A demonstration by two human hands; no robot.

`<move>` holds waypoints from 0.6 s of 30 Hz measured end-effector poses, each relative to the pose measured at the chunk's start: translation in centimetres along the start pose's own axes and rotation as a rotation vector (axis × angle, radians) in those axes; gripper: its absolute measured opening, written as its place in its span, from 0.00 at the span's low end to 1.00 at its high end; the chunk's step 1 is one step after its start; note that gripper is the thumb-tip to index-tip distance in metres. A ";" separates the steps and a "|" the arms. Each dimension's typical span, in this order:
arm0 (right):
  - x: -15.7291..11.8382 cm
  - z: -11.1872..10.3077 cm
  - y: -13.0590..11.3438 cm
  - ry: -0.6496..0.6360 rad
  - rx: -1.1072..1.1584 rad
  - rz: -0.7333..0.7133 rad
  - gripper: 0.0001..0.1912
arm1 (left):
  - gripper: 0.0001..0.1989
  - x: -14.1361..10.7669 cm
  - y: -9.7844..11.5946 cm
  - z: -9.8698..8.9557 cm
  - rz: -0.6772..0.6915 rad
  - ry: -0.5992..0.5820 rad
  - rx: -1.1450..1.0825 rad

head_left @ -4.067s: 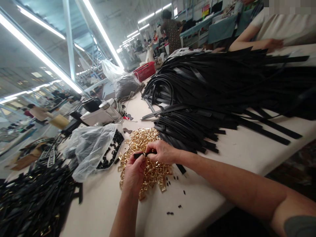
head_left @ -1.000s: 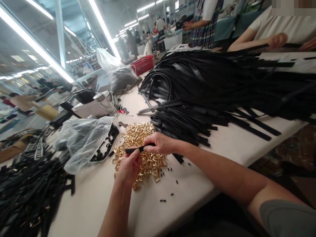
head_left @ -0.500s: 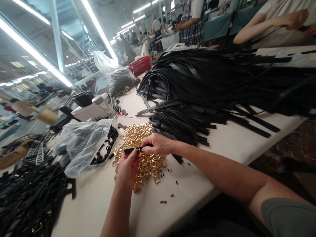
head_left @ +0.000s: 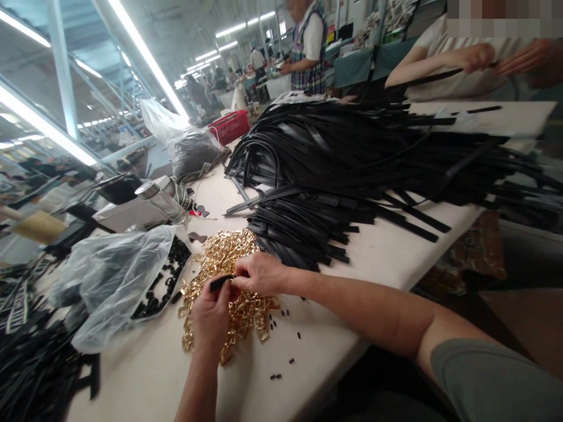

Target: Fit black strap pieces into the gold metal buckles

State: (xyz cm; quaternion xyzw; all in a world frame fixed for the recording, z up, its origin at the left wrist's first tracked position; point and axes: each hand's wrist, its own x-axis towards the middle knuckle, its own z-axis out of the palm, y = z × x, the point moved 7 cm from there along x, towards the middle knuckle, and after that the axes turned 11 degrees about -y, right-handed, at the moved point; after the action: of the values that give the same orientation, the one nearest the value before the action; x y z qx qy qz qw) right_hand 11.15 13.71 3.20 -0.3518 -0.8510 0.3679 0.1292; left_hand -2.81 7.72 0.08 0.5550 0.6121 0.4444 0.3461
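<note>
Strap (head_left: pixel 219 283) is sitting above the buckles (head_left: pixel 226 246), left hand (head_left: pixel 211 313) and right hand (head_left: pixel 266 274) both pinching it; keeping that grip close is likely steadying it. The pale counter (head_left: pixel 316 351) is spreading around the buckles, loose straps (head_left: pixel 316 158) are lying beyond them, and tube lights (head_left: pixel 145 53) are glowing far behind them.

My tabletop (head_left: pixel 334 305): pale, long, runs off to upper right. Big hall behind it, grey-blue overhead. Long tube lights (head_left: pixel 149 55) in slanting rows, pale blue post (head_left: pixel 64 76) at upper left. Teal-draped benches (head_left: pixel 353 68) upper right. Far end hazy, too blurred to read.
</note>
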 end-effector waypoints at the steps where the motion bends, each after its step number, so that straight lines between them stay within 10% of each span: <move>1: 0.0 -0.1 0.1 0.007 -0.013 0.015 0.11 | 0.20 -0.1 0.4 0.1 0.025 0.004 0.064; 5: -0.1 -0.7 0.4 0.027 -0.006 0.034 0.12 | 0.22 -0.5 1.0 0.4 0.083 -0.003 0.163; 12: -0.2 -0.9 0.3 -0.082 0.153 -0.052 0.14 | 0.29 -0.5 -1.3 1.1 -0.142 -0.094 -0.479; 18: 0.3 -0.5 0.8 -0.172 0.109 -0.062 0.15 | 0.31 -0.6 -1.2 0.7 -0.277 -0.096 -0.561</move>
State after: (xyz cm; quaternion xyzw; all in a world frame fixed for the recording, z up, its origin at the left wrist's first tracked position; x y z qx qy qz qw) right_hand 11.57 14.57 2.99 -0.2847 -0.8483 0.4381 0.0859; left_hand -2.56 7.29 -1.35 0.3694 0.5183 0.5181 0.5714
